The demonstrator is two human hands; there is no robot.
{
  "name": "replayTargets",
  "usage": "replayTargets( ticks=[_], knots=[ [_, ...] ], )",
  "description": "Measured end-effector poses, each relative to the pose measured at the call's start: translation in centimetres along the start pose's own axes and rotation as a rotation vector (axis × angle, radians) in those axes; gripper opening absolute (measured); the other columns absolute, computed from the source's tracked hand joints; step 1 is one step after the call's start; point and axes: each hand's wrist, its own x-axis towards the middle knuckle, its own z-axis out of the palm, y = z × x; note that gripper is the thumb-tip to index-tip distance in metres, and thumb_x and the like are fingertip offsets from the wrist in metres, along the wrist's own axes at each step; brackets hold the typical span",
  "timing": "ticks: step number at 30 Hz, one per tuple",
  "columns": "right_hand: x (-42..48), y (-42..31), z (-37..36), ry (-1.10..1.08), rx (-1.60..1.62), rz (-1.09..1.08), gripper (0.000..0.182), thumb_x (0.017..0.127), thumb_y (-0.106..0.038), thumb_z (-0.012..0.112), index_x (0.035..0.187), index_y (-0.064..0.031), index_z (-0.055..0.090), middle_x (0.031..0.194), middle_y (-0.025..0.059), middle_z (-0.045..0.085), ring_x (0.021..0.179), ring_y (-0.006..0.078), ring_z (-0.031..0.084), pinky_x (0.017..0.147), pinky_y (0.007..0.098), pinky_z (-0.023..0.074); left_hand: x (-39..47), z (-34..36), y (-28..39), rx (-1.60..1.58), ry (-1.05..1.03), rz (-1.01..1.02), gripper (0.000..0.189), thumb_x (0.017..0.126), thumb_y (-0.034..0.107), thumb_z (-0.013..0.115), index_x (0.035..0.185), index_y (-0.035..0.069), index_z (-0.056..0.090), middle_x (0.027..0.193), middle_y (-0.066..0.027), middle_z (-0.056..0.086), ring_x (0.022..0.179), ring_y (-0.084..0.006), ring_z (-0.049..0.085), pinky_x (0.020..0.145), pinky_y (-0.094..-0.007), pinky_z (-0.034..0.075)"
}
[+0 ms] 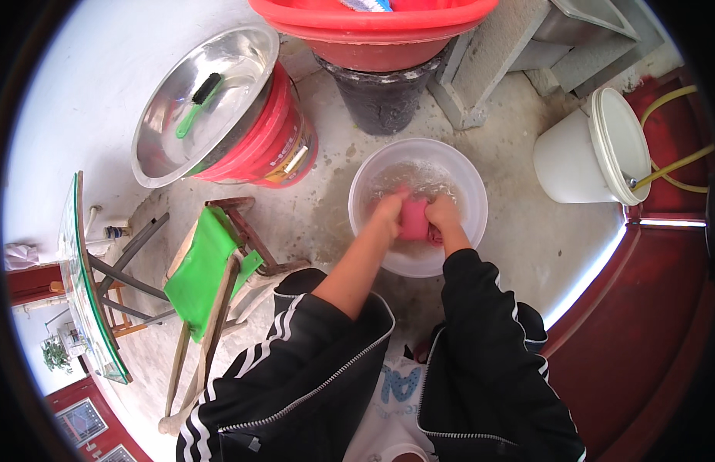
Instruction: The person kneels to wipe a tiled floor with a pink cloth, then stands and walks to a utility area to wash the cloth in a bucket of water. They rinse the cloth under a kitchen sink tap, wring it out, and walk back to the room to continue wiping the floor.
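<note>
A translucent white plastic basin [477, 202] with murky, rippling water stands on the concrete floor before me. In it, my left hand [392, 211] grips the left side of a wet pink cloth [415, 220]. Its fingers are partly blurred and under the water. At the cloth's right side, my right hand [443, 213] is closed on it. A darker red fold of the cloth shows below, near my right hand.
Beyond the basin, a red tub [380, 49] rests on a black bucket [383, 101]. At left, a metal basin [155, 130] holding a green brush [190, 118] tops a red bucket [285, 138]; nearer is a green-seated folding chair [201, 265]. A white bucket [571, 153] with a yellow hose [675, 167] stands at right.
</note>
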Motion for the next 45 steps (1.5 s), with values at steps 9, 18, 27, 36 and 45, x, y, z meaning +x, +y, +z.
replayTargets(
  ticks=[9, 18, 27, 36, 45],
  knots=[
    [-9.2, -8.8, -1.0, 0.384, 0.154, -0.447, 0.017, 0.072, -0.022, 0.065, 0.081, -0.0084, 0.059, 0.087, 0.0117, 0.063, 0.079, 0.0272, 0.061, 0.068, 0.0331, 0.0478, 5.7, -3.8, -1.6, -0.530, -1.207, 0.059, 0.032, 0.093, 0.031, 0.040, 0.108, 0.006, 0.054, 0.101, -0.0112, 0.059, 0.093, -0.0263, 0.057, 0.086, -0.0417, 0.045],
    [-9.2, -9.1, -0.5, 0.660, 0.222, -0.463, 0.018, 0.067, -0.018, 0.064, 0.063, -0.0060, 0.051, 0.067, 0.0120, 0.059, 0.064, 0.0296, 0.057, 0.057, 0.0394, 0.0442, 3.0, -0.7, -1.4, -0.578, -0.477, 0.047, 0.026, 0.097, 0.026, 0.032, 0.097, 0.010, 0.052, 0.091, -0.0076, 0.058, 0.079, -0.0231, 0.057, 0.073, -0.0380, 0.050],
    [-4.6, -5.1, -3.1, 0.524, 0.040, -0.078, 0.018, 0.073, -0.022, 0.060, 0.070, -0.0058, 0.053, 0.083, 0.0116, 0.063, 0.075, 0.0301, 0.061, 0.066, 0.0394, 0.0459, -0.5, 1.2, 0.0, 0.000, -0.098, 0.316, 0.030, 0.094, 0.026, 0.045, 0.111, 0.003, 0.054, 0.103, -0.0081, 0.060, 0.090, -0.0226, 0.060, 0.078, -0.0382, 0.050],
    [-3.6, -3.3, -1.9, 0.174, -0.393, -0.032, 0.031, 0.084, -0.028, 0.052, 0.110, -0.0128, 0.058, 0.111, 0.0141, 0.058, 0.104, 0.0303, 0.057, 0.085, 0.0418, 0.0464, -0.3, -0.1, 1.1, 0.156, 0.195, 0.494, 0.037, 0.087, 0.015, 0.053, 0.123, 0.010, 0.049, 0.122, -0.0084, 0.050, 0.114, -0.0221, 0.046, 0.096, -0.0356, 0.037],
    [0.4, 0.8, 1.8, 0.317, -0.152, -0.162, 0.025, 0.076, -0.016, 0.061, 0.097, -0.0037, 0.057, 0.109, 0.0175, 0.056, 0.093, 0.0340, 0.058, 0.079, 0.0417, 0.0475, 1.5, -0.9, -0.9, -0.141, 0.064, 0.115, 0.035, 0.089, 0.026, 0.048, 0.117, 0.005, 0.050, 0.115, -0.0137, 0.053, 0.103, -0.0275, 0.053, 0.090, -0.0414, 0.042]
  ],
)
